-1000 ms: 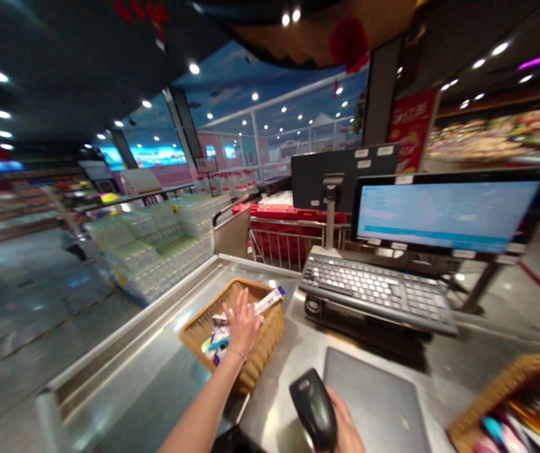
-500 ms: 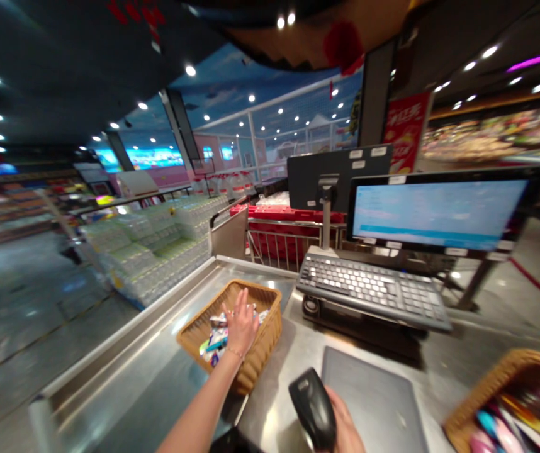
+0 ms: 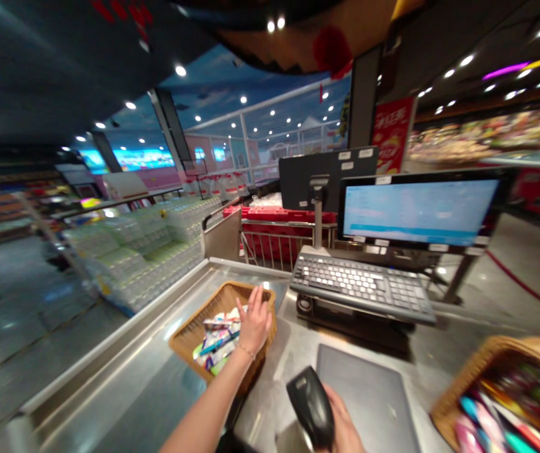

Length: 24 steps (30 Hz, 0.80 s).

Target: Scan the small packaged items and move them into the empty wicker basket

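My left hand (image 3: 255,321) hovers over the right side of a wicker basket (image 3: 189,324), its fingers apart and nothing visible in its grasp. Small colourful packets (image 3: 218,336) lie in that basket, partly covered by the hand. A thin bracelet circles the left wrist. Low in the picture, my right hand (image 3: 343,421) is wrapped round a black handheld scanner (image 3: 311,402). Right of the scanner, a flat grey pad (image 3: 369,390) lies on the metal counter (image 3: 270,390).
A keyboard (image 3: 362,283) and a lit monitor (image 3: 416,211) stand behind the pad. Another wicker basket (image 3: 456,390) with colourful items is at the lower right. A metal cart (image 3: 270,245) stands beyond the counter; stacked bottle packs (image 3: 142,245) are at the left.
My left hand has moved right across the basket, uncovering more of the packets. My right hand still holds the scanner. The whole view has shifted slightly.
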Motion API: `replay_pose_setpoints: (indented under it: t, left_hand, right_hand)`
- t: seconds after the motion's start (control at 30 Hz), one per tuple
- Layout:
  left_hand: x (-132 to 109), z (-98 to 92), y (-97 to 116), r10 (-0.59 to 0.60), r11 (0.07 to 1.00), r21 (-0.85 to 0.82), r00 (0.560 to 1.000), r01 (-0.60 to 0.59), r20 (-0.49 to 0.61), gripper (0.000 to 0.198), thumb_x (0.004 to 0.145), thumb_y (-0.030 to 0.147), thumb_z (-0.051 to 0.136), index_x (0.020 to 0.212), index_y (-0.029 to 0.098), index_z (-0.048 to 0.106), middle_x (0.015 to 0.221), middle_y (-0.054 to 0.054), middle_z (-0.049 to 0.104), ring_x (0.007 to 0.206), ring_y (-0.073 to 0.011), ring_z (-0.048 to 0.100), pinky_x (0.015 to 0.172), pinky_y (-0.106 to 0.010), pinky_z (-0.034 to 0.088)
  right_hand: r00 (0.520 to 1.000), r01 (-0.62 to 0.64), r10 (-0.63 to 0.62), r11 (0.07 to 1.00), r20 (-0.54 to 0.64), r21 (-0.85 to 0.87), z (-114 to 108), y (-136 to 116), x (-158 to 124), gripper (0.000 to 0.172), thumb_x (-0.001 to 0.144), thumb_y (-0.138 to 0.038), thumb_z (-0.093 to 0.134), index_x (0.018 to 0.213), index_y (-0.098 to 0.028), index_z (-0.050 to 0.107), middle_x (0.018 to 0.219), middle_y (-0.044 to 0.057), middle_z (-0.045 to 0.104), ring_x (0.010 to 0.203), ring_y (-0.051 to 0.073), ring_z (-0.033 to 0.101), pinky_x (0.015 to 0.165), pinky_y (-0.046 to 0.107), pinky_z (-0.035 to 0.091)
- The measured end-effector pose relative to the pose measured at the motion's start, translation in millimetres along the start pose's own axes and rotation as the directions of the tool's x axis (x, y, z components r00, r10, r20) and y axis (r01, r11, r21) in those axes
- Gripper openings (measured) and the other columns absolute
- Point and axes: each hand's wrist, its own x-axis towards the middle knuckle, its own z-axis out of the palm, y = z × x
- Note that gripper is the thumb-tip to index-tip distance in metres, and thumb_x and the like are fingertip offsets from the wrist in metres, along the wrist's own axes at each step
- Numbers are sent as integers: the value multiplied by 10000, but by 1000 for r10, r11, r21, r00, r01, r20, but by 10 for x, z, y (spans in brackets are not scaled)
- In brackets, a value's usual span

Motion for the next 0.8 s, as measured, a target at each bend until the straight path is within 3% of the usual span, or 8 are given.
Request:
replay_pose_setpoints:
  t: [0.17, 0.37, 0.63, 0.8]
  left_hand:
    - [3, 95, 218, 54, 998, -33, 998, -53, 12, 167, 841, 279, 535, 934, 208, 654, 1474, -121, 439, 1372, -243, 396, 1141, -538, -186]
    - [1, 220, 469, 96, 992, -86, 995, -94, 17, 180, 821, 310, 559, 936, 211, 656, 1475, -125, 441, 1434, -269, 281, 1145, -577, -154]
    - [51, 271, 845, 158, 965, -211, 987, -154, 3, 192, 840, 302, 538, 970, 208, 642, 1480, -139, 427, 1384, -275, 377, 1147, -600, -127]
    - [94, 290, 1019, 186, 946, -274, 982, -175, 16, 227, 833, 295, 544, 1018, 206, 641, 1493, -145, 404, 1402, -294, 344, 1147, -637, -76]
  right_hand:
    - [993, -71, 75, 997, -86, 43, 5, -42, -14, 500, 666, -174, 608, 1157, -103, 666, 1263, 199, 628, 1194, 297, 607, 1001, 332, 485]
    - [991, -28, 31, 999, -132, 21, -77, -26, -27, 502, 675, -138, 537, 1161, -91, 654, 1249, 198, 637, 1198, 281, 604, 1017, 347, 478]
    - [981, -64, 59, 998, -184, -18, -240, -62, -38, 465, 674, -171, 586, 1129, -141, 678, 1214, 158, 668, 1186, 298, 608, 986, 361, 507]
    - [977, -110, 93, 991, -192, -78, -307, -65, -79, 469, 689, -168, 570, 1146, -155, 672, 1230, 149, 663, 1203, 294, 596, 994, 364, 498]
